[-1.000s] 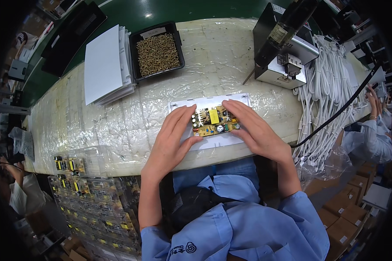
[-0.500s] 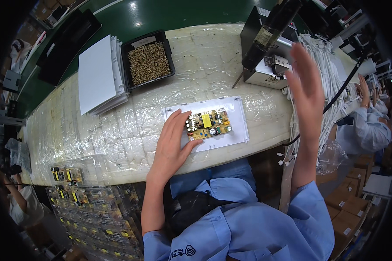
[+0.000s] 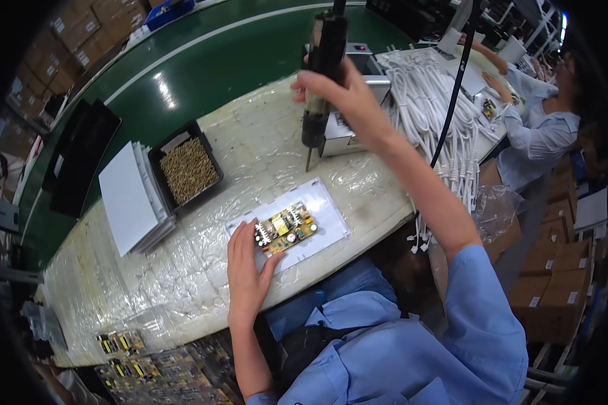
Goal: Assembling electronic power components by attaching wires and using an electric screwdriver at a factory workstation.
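My right hand (image 3: 355,101) is wrapped round a black electric screwdriver (image 3: 325,57), held upright with its bit pointing down. The bit's tip hangs just beyond the far edge of a white plastic panel (image 3: 326,208). On that panel lies a yellow-brown circuit board (image 3: 287,228) with a yellow transformer and white heat sinks. My left hand (image 3: 248,270) grips the board's left end, fingers along one side and thumb at the near edge.
A black bin (image 3: 216,177) of brass-coloured screws stands beside stacked white panels (image 3: 130,196). Behind the screwdriver sits a metal box (image 3: 344,138). Bundled white cables (image 3: 425,94) lie to the right, near a co-worker (image 3: 537,128). Trays of circuit boards (image 3: 162,371) are at lower left.
My right hand, open and raised beside the screwdriver before, has closed round it. My left hand stays at the board. The whole view has turned and shifted.
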`<state>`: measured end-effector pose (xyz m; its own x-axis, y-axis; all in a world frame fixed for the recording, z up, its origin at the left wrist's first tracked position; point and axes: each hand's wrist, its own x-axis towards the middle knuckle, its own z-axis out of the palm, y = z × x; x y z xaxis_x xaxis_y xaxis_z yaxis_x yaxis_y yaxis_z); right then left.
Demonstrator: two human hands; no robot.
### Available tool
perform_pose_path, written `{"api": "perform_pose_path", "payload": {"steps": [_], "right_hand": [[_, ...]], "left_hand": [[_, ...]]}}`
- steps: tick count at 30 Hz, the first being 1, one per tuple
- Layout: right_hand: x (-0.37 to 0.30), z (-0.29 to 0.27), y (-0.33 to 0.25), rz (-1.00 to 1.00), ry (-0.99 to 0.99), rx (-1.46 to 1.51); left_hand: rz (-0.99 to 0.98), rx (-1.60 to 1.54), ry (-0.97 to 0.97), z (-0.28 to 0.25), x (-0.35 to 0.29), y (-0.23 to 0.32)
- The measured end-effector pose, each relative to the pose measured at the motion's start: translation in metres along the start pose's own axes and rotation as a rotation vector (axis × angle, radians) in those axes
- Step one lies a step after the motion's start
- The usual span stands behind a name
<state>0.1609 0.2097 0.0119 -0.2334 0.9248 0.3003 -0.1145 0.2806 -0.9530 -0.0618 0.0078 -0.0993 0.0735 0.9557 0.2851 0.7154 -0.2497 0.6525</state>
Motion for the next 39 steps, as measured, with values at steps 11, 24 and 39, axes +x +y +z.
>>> {"api": "perform_pose_path", "payload": {"steps": [11, 24, 39], "right_hand": [[-0.029, -0.045, -0.077, -0.323, 0.538, 0.061], [-0.018, -0.045, -0.050, -0.414, 0.519, -0.059], [-0.106, 0.032, -0.027, -0.123, 0.220, -0.030]], "left_hand": [[-0.006, 0.011, -0.020, 0.007, 0.018, 0.026], [0.003, -0.041, -0.003, 0.030, 0.033, 0.022], [0.027, -0.009, 0.004, 0.038, 0.022, -0.003]]}}
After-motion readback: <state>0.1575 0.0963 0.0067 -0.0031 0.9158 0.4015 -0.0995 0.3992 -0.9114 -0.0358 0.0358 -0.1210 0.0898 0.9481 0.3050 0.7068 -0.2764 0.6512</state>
